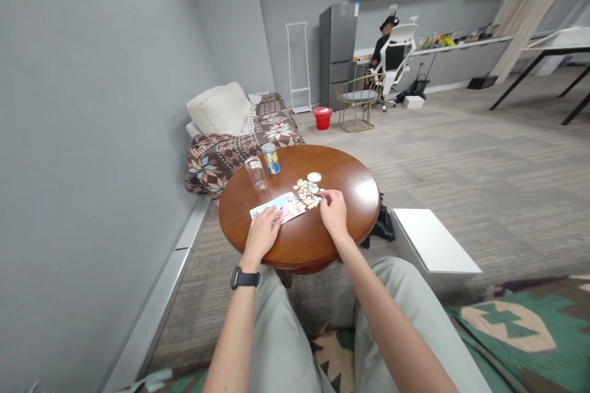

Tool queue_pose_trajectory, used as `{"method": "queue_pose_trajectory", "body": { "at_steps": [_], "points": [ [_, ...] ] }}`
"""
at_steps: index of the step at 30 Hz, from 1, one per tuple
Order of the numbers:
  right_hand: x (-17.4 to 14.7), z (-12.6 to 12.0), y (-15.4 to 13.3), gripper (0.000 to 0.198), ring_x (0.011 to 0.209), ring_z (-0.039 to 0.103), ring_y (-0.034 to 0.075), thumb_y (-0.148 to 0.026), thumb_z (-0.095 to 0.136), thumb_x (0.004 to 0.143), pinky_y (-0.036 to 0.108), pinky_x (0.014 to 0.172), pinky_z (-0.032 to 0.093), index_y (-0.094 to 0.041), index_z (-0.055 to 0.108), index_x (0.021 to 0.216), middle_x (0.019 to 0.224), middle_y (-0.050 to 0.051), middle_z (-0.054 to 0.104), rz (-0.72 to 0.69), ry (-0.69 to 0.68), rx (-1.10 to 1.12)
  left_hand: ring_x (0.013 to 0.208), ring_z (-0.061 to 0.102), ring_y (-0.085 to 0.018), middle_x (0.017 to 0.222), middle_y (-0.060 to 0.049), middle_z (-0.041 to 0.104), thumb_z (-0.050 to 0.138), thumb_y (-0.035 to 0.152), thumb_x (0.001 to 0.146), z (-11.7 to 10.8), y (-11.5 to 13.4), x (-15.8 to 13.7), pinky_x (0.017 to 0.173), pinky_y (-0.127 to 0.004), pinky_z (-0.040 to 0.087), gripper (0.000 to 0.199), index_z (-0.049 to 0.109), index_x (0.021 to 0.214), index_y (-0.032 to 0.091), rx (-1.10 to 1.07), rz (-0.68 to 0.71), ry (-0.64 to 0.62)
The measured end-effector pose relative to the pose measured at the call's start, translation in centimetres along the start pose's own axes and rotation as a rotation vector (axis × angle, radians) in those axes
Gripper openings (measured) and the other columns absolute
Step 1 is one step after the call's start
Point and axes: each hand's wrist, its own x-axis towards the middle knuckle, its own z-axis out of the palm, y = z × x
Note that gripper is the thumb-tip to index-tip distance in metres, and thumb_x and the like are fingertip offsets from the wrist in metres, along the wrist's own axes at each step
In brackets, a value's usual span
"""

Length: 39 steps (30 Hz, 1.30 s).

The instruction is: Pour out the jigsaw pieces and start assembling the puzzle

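A heap of small jigsaw puzzle pieces (308, 192) lies on the round brown table (341, 163). My right hand (334, 212) is at the heap's right edge, fingers pinched together; whether a piece is between them is too small to tell. Flat on a colourful picture card (290, 204) to the left rests my left hand (265, 230), its fingers stretched over the card's lower left part. Behind the heap is a round white lid (314, 177). A clear glass (256, 174) and a blue and yellow can (271, 159) stand upright toward the table's far left.
A white box (433, 239) stands on the floor right of the table. Beyond the table are a sofa with a patterned cover (276, 120), a red bucket (322, 118) and a gold-framed chair (359, 98). A person (387, 52) sits in a white office chair at the back.
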Motion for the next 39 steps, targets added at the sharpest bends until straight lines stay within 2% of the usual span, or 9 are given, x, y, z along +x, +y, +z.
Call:
{"method": "queue_pose_trajectory", "body": {
  "at_steps": [5, 10, 13, 17, 21, 24, 28, 34, 39],
  "points": [
    [-0.5, 0.6, -0.5, 0.043, 0.142, 0.041, 0.031, -0.019, 0.047, 0.088, 0.049, 0.117, 0.031, -0.015, 0.064, 0.127, 0.15, 0.019, 0.047, -0.036, -0.196, -0.329, 0.133, 0.055, -0.022, 0.14, -0.006, 0.063, 0.036, 0.005, 0.092, 0.4, -0.8, 0.2, 0.122, -0.051, 0.031, 0.046, 0.071, 0.117, 0.022, -0.046, 0.017, 0.012],
    [-1.0, 0.7, -1.0, 0.044, 0.148, 0.033, 0.033, -0.021, 0.047, 0.092, 0.057, 0.12, 0.021, -0.017, 0.062, 0.133, 0.157, 0.017, 0.043, -0.125, -0.373, -0.532, 0.133, 0.056, -0.024, 0.138, -0.008, 0.064, 0.037, 0.004, 0.087, 0.7, -0.8, 0.3, 0.123, -0.053, 0.031, 0.044, 0.073, 0.107, 0.019, -0.02, -0.01, 0.046],
    [-1.1, 0.6, -1.0, 0.039, 0.147, 0.036, 0.032, -0.02, 0.048, 0.092, 0.06, 0.119, 0.021, -0.019, 0.065, 0.127, 0.154, 0.015, 0.046, -0.154, -0.394, -0.51, 0.134, 0.055, -0.027, 0.137, -0.011, 0.064, 0.041, 0.018, 0.093, 0.7, -0.4, 0.2, 0.124, -0.056, 0.028, 0.033, 0.071, 0.107, 0.017, 0.013, -0.036, 0.065],
    [-0.9, 0.5, -0.7, 0.025, 0.137, 0.048, 0.027, -0.021, 0.052, 0.092, 0.059, 0.119, 0.022, -0.021, 0.068, 0.112, 0.14, 0.011, 0.059, -0.196, -0.397, -0.418, 0.139, 0.05, -0.03, 0.141, -0.019, 0.059, 0.049, 0.027, 0.093, 0.6, 0.2, -0.1, 0.125, -0.053, 0.027, 0.038, 0.062, 0.123, 0.009, 0.11, -0.075, 0.1],
    [-0.5, 0.5, -0.2, 0.02, 0.117, 0.059, 0.024, -0.019, 0.056, 0.091, 0.044, 0.109, 0.04, -0.02, 0.068, 0.106, 0.121, 0.01, 0.068, -0.273, -0.419, -0.321, 0.145, 0.041, -0.029, 0.153, -0.016, 0.048, 0.053, 0.036, 0.093, 0.3, 0.6, -0.3, 0.125, -0.05, 0.028, 0.051, 0.053, 0.138, 0.012, 0.091, 0.03, 0.046],
    [-0.4, 0.6, 0.2, 0.022, 0.108, 0.061, 0.024, -0.015, 0.054, 0.09, 0.038, 0.1, 0.046, -0.02, 0.068, 0.106, 0.112, 0.009, 0.068, -0.304, -0.422, -0.257, 0.145, 0.042, -0.028, 0.152, -0.013, 0.051, 0.049, 0.036, 0.095, 0.1, 0.8, -0.3, 0.126, -0.05, 0.025, 0.047, 0.055, 0.137, 0.015, 0.061, 0.071, -0.028],
    [-0.4, 0.7, 0.6, 0.024, 0.108, 0.06, 0.024, -0.013, 0.053, 0.089, 0.039, 0.1, 0.046, -0.022, 0.069, 0.105, 0.112, 0.007, 0.068, -0.304, -0.41, -0.212, 0.142, 0.046, -0.029, 0.145, -0.013, 0.056, 0.05, 0.036, 0.094, 0.0, 0.9, -0.3, 0.125, -0.053, 0.026, 0.045, 0.055, 0.135, 0.016, 0.059, 0.058, -0.007],
    [-0.3, 0.9, 0.8, 0.022, 0.109, 0.06, 0.025, -0.012, 0.054, 0.086, 0.04, 0.1, 0.046, -0.02, 0.068, 0.101, 0.11, 0.009, 0.067, -0.278, -0.391, -0.194, 0.112, 0.059, -0.032, 0.113, -0.015, 0.062, 0.057, 0.04, 0.089, -0.4, 1.3, -0.5, 0.106, -0.05, 0.047, 0.035, 0.062, 0.111, 0.014, 0.148, -0.001, 0.067],
    [-0.3, 1.2, 1.2, 0.023, 0.106, 0.06, 0.024, -0.014, 0.054, 0.082, 0.039, 0.098, 0.048, -0.018, 0.065, 0.102, 0.109, 0.008, 0.065, -0.24, -0.325, -0.113, 0.129, 0.052, -0.031, 0.136, -0.017, 0.056, 0.062, 0.035, 0.085, -0.6, 1.5, -0.8, 0.115, -0.045, 0.041, 0.047, 0.057, 0.126, 0.012, 0.076, 0.113, 0.041]
  ]
}}
